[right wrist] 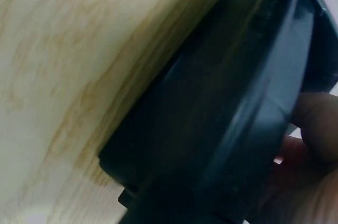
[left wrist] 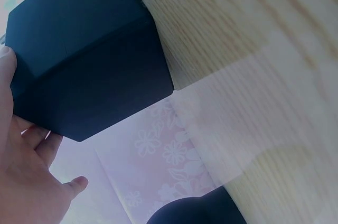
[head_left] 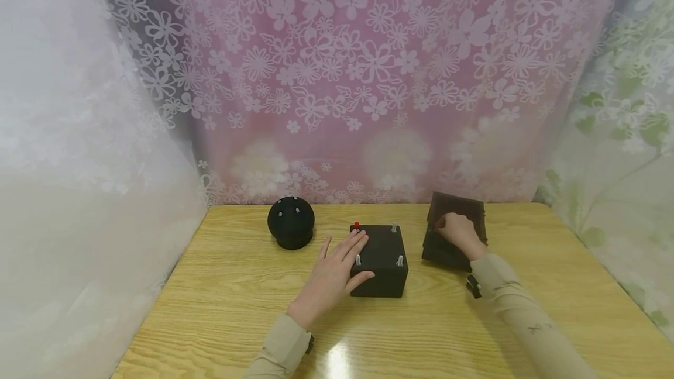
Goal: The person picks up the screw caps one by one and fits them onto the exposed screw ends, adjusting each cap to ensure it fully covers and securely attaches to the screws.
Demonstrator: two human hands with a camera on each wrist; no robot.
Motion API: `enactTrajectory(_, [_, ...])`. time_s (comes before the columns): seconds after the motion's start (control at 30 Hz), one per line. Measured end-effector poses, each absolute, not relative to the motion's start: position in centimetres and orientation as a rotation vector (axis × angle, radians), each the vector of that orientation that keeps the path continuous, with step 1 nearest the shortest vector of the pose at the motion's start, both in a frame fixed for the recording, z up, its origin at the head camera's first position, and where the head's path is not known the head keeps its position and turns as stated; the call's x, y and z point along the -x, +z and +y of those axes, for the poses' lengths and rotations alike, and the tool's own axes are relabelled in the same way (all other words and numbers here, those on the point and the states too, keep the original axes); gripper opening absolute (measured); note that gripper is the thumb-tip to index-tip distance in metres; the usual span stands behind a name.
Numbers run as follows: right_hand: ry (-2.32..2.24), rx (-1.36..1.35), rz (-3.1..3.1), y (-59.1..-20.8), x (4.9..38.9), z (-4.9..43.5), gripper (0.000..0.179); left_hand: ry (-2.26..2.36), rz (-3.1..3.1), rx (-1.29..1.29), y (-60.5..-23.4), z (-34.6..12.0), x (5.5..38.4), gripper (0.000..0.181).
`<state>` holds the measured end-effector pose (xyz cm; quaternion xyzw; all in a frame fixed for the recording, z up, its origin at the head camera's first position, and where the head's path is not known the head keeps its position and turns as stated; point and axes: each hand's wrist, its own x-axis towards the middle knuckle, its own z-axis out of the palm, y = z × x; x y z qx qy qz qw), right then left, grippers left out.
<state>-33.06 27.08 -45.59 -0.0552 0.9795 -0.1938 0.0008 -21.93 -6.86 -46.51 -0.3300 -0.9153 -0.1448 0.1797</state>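
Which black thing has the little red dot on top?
The black box in the middle, under the left hand. It has a red knob at one top corner. The round ball and the tilted tray have none.

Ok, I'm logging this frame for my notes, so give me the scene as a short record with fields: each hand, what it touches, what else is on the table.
left hand: fingers straight, resting on the black box
black box: mid-table, small pegs on top, one red-tipped
right hand: fingers curled on the dark tray
dark tray: right of the box, apart from it
other: black dome at the left
surface: wooden table
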Motion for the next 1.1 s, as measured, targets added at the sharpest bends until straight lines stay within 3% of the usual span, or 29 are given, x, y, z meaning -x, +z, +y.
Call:
enactTrajectory(0.53, [-0.568, 0.183, 3.084, -46.2, 33.5, 27.0, 0.006, -0.398, -2.551, 0.931, -46.8, -6.7, 22.0, 0.074])
enactTrajectory(0.67, [-0.575, 0.167, 3.065, -46.3, 33.8, 27.3, 0.031, -0.403, -2.54, 0.936, -46.8, -6.7, 22.1, 0.074])
enactTrajectory(0.83, [-0.617, 0.143, 3.032, -46.3, 34.0, 28.1, 0.027, -0.398, -2.539, 0.934, -46.8, -6.7, 22.1, 0.074])
enactTrajectory(1.1, [-0.934, 0.097, 2.894, -45.8, 33.5, 28.9, 0.035, -0.417, -2.572, 0.931, -46.8, -6.8, 22.2, 0.074])
